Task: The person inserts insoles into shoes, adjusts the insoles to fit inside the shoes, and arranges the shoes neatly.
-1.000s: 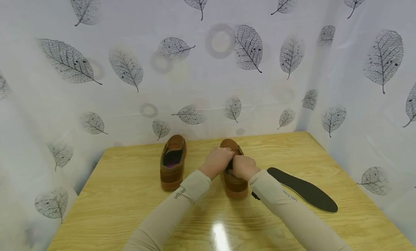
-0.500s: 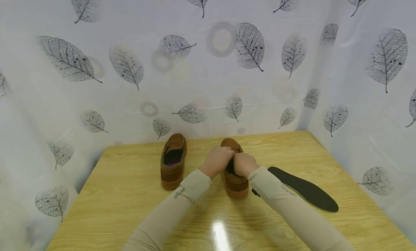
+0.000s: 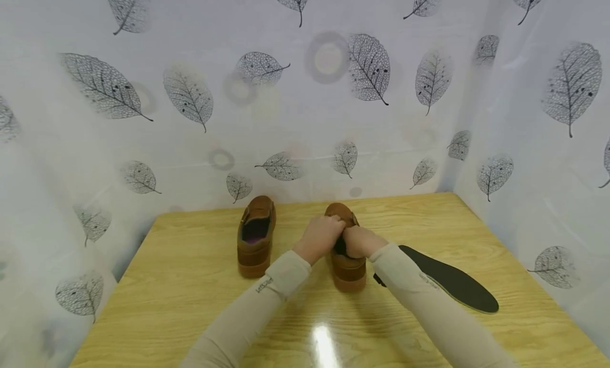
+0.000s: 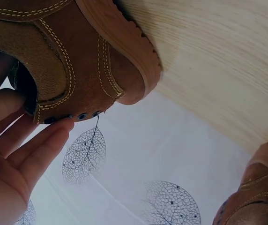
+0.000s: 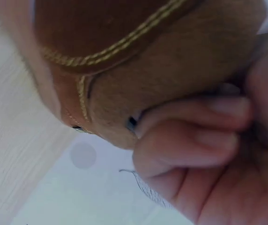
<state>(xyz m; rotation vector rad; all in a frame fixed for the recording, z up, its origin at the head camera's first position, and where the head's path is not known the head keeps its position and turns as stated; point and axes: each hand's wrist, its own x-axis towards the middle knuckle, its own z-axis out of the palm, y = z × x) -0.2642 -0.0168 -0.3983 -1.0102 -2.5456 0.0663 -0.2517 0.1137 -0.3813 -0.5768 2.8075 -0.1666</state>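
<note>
In the head view a brown leather shoe (image 3: 350,275) stands on the table, toe toward the back wall. My left hand (image 3: 321,235) grips its upper at the front of the opening. The left wrist view shows that left hand (image 4: 19,154) with fingertips outside by the lace eyelets and thumb at the opening. My right hand (image 3: 364,242) reaches into the opening from the right. In the right wrist view, two fingers (image 5: 185,147) are curled against the tan collar (image 5: 181,65). Its thumb and forefinger are largely hidden, as is anything they might hold.
The matching brown shoe (image 3: 256,241) stands to the left, purple showing inside. A dark insole (image 3: 457,283) lies flat on the right of the wooden table (image 3: 190,283), partly behind the right sleeve. A leaf-printed curtain (image 3: 305,119) hangs behind and at the sides.
The right hand has shifted slightly and gone a little deeper into the shoe's opening. The left hand keeps its grip. The whole head view has drifted slightly.
</note>
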